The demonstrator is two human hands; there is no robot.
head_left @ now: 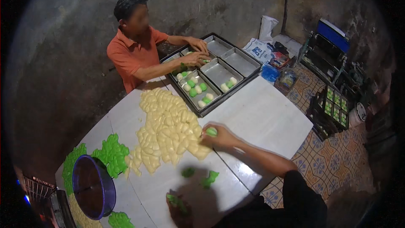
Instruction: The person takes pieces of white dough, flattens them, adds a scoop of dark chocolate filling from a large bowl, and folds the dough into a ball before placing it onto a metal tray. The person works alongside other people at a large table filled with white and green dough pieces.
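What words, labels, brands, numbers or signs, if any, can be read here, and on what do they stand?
Nothing is legible.
White bag with blue print, near the wall: marks too small and blurred to read.
Reddish packets beside it: any print too small to make out.
Pale dough, metal baking pans, purple basin: no lettering visible.

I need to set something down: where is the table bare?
Widest: the right part of the white table, between the black tray, right hand and table edge. A smaller patch lies between the purple bowl and the left hand. Pale dough pieces crowd the middle; green dough crowds around the bowl.
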